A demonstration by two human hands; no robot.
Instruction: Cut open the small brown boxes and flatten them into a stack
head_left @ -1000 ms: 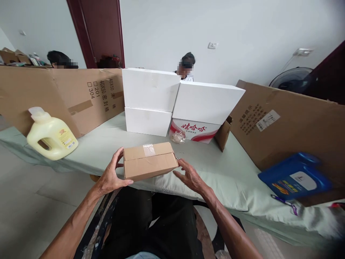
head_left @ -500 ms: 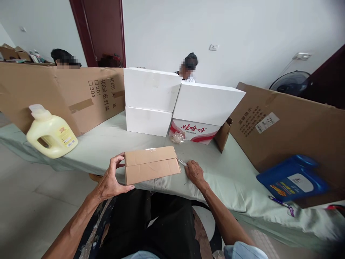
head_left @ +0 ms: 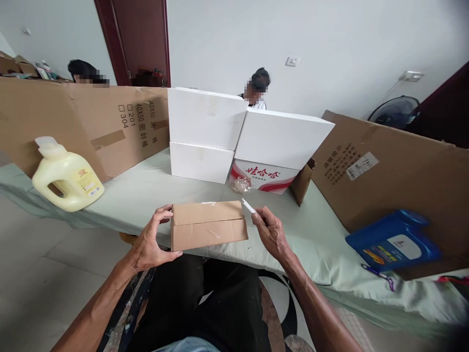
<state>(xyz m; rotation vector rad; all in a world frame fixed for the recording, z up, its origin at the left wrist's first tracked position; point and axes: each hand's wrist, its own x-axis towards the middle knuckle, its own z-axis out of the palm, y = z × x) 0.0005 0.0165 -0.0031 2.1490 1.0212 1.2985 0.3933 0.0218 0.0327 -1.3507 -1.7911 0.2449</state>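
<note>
A small brown cardboard box (head_left: 208, 225) with clear tape along its top seam lies at the near edge of the table (head_left: 154, 190), which is covered in pale green cloth. My left hand (head_left: 148, 242) grips the box's left end, thumb on top and fingers underneath. My right hand (head_left: 271, 230) is just right of the box, closed around a thin white pen-like tool (head_left: 249, 206) whose tip points up and left toward the box's top right corner.
A pale yellow jug (head_left: 66, 177) stands at the left, a blue container (head_left: 394, 239) lies at the right. White boxes (head_left: 234, 132) and a red-printed carton are stacked behind, with big cardboard sheets (head_left: 392, 176) on both sides. Two people sit beyond them.
The box has been set down flat on the table edge. My right hand reached to the table beside the box, picked up the thin white tool and lifted it.
</note>
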